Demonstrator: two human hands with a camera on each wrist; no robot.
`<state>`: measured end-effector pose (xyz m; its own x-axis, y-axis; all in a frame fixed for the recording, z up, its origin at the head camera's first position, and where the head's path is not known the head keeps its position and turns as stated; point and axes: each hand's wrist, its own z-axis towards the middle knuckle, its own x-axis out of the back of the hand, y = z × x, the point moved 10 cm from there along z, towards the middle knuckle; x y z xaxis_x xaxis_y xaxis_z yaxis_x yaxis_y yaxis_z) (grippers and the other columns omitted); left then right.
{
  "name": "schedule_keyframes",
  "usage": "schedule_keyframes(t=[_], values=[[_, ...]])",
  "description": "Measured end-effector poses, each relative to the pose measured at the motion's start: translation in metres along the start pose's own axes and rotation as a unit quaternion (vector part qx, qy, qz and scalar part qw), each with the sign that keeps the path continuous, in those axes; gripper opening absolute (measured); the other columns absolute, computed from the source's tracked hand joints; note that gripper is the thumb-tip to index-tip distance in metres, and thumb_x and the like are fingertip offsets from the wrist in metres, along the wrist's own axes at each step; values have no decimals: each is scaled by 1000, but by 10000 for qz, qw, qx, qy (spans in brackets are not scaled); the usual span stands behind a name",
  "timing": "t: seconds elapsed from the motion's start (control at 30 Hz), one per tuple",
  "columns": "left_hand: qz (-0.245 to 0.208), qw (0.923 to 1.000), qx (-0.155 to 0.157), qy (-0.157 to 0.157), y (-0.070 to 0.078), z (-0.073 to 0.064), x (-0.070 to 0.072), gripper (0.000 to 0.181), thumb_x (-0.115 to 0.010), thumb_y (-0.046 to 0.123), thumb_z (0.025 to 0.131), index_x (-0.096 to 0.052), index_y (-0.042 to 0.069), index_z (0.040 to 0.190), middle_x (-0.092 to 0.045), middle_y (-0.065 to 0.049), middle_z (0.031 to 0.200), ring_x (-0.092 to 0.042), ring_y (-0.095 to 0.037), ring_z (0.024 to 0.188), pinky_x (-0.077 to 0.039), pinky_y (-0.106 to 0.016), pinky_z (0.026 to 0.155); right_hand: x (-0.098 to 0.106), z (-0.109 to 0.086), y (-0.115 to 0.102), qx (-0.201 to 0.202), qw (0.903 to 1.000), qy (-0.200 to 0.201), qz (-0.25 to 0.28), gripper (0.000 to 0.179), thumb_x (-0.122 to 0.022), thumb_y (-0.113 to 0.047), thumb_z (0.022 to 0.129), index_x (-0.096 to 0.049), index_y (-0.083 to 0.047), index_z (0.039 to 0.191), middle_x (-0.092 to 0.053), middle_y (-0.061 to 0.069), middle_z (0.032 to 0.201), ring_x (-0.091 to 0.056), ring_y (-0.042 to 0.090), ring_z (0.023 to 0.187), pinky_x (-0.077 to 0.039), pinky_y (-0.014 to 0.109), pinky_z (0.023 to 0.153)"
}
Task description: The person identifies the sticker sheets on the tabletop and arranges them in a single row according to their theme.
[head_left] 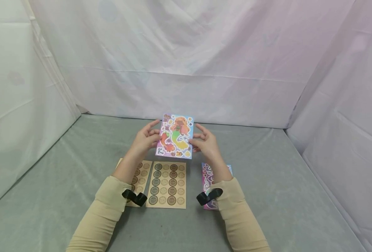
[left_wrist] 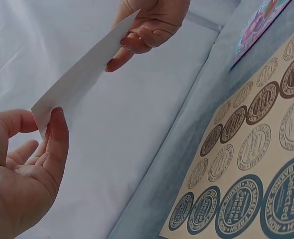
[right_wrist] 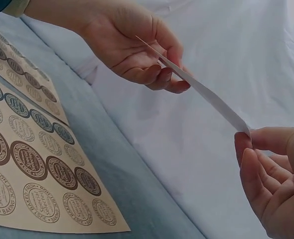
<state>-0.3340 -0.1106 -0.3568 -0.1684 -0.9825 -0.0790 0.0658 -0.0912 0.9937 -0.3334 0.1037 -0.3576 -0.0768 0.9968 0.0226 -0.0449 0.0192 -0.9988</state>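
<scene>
A colourful mermaid sticker sheet (head_left: 177,136) is held up above the table, its printed face toward the head camera. My left hand (head_left: 145,139) pinches its left edge between thumb and fingers. On the opposite edge, my right hand (head_left: 206,143) pinches it the same way. Both wrist views show the sheet's plain white back (left_wrist: 82,69), slightly bent. Below lie two tan sheets of round seal stickers, one in the middle (head_left: 166,185) and one at left (head_left: 145,175), partly covered by my left forearm. A second purple-and-blue sticker sheet (head_left: 207,175) lies partly under my right forearm.
The grey-green cloth-covered table (head_left: 283,196) spreads out around the sheets. White fabric hangs as a back wall (head_left: 186,91) and along both sides. Each wrist carries a black strap-like band (head_left: 134,197).
</scene>
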Motion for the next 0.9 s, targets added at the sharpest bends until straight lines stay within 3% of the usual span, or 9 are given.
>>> schedule_keyframes(t=[0.33, 0.53, 0.9], values=[[-192, 9996, -155, -132, 11, -5, -9, 66, -54, -5, 89, -35, 15, 149, -58, -8, 101, -62, -17, 81, -55, -31, 75, 4, -5, -7, 117, 9998, -32, -147, 67, -70, 0, 85, -42, -13, 145, -65, 10, 98, -61, 13, 62, -53, 26, 52], [-253, 9994, -137, -192, 13, -9, -13, 67, -53, -6, 88, -34, 15, 149, -58, -9, 101, -62, -17, 80, -56, -31, 73, 6, -8, -8, 98, 9995, -81, -301, 65, -70, 0, 85, -45, -13, 143, -66, 11, 96, -61, 15, 61, -55, 35, 55], [-411, 9984, -118, -380, 15, -12, -22, 66, -53, -8, 86, -37, 12, 147, -61, -10, 100, -61, -17, 77, -56, -32, 71, 13, -19, -14, 93, 9983, -365, -442, 60, -69, -3, 86, -47, -14, 142, -64, 11, 96, -62, 17, 65, -54, 29, 55]])
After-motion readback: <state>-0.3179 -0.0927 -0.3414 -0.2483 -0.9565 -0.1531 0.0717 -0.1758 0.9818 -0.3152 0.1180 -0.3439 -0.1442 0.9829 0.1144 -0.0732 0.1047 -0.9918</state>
